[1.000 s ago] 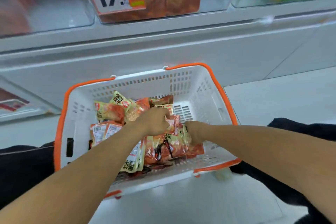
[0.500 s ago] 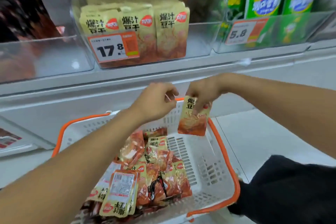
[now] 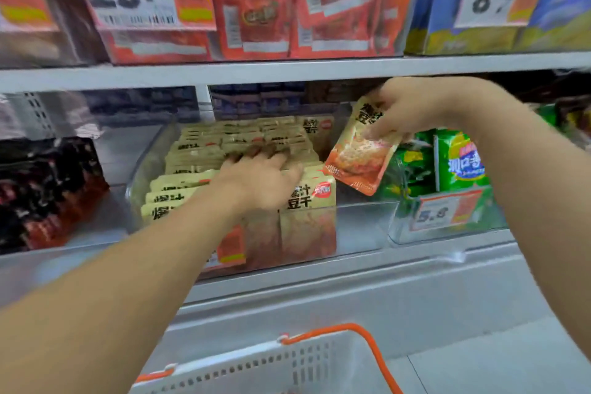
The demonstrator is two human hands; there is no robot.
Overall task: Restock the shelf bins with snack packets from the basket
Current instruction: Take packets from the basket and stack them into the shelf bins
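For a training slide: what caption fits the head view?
Left hand presses packets in the bin while right hand holds a packet beside it.

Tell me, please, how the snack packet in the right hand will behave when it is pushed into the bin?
The snack packet looks like a thin, flat pouch, so probably light and bendable. Right hand pinches it easily. Its glossy film may slip.

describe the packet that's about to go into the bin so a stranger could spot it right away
Find the clear shelf bin of beige packets under the white shelf, left of the green bags. Just above its right end, the right hand pinches the snack packet. Unlike the upright rows the left hand presses, it hangs tilted in the air, orange bottom lowest.
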